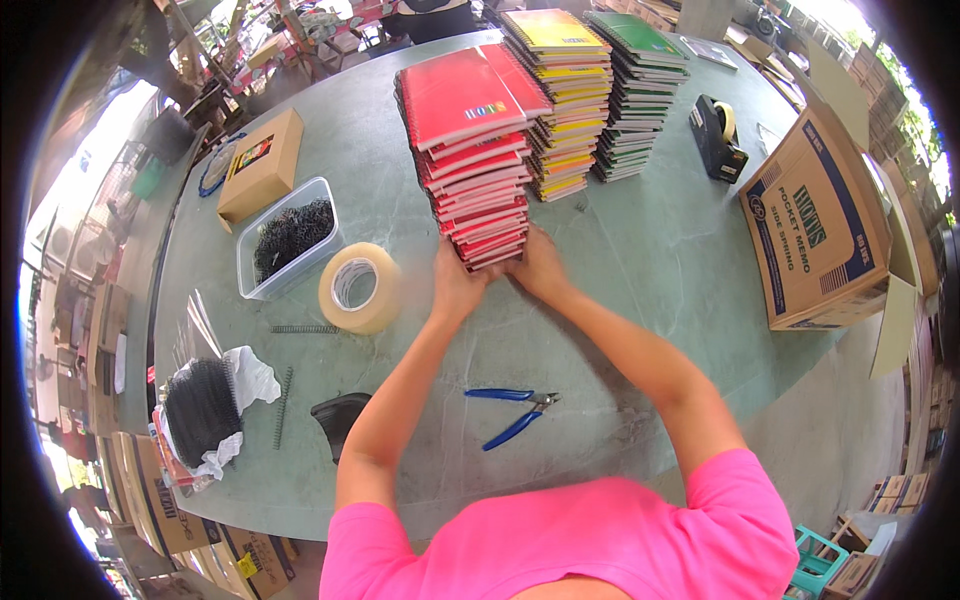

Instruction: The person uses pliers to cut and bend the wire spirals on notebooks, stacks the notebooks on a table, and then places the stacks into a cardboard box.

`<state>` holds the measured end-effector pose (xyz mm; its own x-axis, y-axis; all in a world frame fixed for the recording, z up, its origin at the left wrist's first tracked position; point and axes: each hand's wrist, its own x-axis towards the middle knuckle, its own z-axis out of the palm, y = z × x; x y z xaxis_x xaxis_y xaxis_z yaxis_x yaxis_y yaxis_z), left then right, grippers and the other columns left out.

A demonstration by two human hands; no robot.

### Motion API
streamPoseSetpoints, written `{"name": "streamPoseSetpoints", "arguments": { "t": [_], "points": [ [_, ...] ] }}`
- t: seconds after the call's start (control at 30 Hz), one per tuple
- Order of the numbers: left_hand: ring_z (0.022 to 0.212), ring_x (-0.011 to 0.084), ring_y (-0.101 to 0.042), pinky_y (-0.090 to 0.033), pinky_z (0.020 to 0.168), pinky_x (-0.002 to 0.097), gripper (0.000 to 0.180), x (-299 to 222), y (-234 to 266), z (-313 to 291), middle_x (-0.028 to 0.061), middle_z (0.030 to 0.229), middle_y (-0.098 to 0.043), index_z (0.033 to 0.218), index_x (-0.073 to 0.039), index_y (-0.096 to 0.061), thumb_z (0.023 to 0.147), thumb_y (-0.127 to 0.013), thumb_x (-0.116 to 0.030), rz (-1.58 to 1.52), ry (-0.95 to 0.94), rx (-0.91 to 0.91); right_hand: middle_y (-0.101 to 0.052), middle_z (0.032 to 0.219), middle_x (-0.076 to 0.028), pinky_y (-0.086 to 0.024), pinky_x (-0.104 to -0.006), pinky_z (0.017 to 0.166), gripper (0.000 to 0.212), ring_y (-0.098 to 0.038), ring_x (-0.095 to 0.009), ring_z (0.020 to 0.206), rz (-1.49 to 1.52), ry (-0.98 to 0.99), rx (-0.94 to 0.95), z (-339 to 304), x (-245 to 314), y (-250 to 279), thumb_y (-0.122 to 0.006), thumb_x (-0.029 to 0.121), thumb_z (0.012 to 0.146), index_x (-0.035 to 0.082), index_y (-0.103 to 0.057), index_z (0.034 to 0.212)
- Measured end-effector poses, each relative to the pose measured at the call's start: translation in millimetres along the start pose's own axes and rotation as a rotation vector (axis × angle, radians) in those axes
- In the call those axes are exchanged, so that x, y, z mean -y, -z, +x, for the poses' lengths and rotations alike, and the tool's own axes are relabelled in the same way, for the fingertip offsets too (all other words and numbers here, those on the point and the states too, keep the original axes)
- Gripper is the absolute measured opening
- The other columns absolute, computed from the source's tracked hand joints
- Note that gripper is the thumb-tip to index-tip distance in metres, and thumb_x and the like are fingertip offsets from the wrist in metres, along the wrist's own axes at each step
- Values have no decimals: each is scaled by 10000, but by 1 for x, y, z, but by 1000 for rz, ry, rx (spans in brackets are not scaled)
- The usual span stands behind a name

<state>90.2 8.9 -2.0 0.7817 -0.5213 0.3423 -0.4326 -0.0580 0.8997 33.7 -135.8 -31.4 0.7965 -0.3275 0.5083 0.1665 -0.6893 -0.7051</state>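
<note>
A tall stack of red spiral notebooks [478, 150] stands in front of me, its coils along the left side. Around the bottom of this stack, my left hand [460, 284] presses at the near left corner. My right hand [541, 264] closes on the near right corner, its fingers partly hidden behind the notebooks. Just beyond the right side rise a stack of yellow notebooks [562, 95] and a stack of green notebooks [640, 95]. Between my forearms and nearer to me, blue-handled cutting pliers [515, 409] lie with their handles spread.
Left of my arms are a tape roll [352, 290], a plastic tub [290, 240] of black coils, a small cardboard box [262, 165], a bundle of coils [200, 410] and a black object [340, 420]. Rightward stand a tape dispenser [716, 140] and an open carton [815, 225].
</note>
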Motion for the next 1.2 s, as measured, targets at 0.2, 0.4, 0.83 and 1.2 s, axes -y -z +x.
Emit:
{"name": "streamPoseSetpoints", "arguments": {
  "t": [0.2,0.4,0.83,1.2],
  "points": [
    [984,368,-597,-482,804,392,673,32,-1,46,200,1029,-622,1224,-7,-407,650,-756,-35,193,7,-99,-595,1009,-160,-432,-459,816,565,-533,-392,962,-24,-65,-61,40,-26,-21,-815,160,550,49,-561,1043],
    [960,396,-596,-479,785,403,780,56,-10,73,237,1011,-620,1316,49,-326,649,-725,-17,301,-14,-178,-561,1068,-156,-389,-430,883,551,-501,-375,1004,-75,18,-288,43,-27,-23,-774,186,642,36,-513,1104],
    [961,374,-604,-490,818,384,732,60,-32,112,193,1031,-632,1253,37,-370,636,-746,-80,275,-6,-111,-605,925,-126,-424,-411,799,189,-526,-348,910,-476,-65,-170,20,-105,92,-661,76,733,43,-608,912],
    [795,141,-592,-497,632,286,281,-44,-26,-1,34,959,-600,1066,-94,-537,949,-473,-341,-1197,913,108,-574,993,-146,-488,-371,768,320,-571,-324,922,68,-9,-36,-6,73,23,-577,-20,747,57,-551,1057]
  ]
}}
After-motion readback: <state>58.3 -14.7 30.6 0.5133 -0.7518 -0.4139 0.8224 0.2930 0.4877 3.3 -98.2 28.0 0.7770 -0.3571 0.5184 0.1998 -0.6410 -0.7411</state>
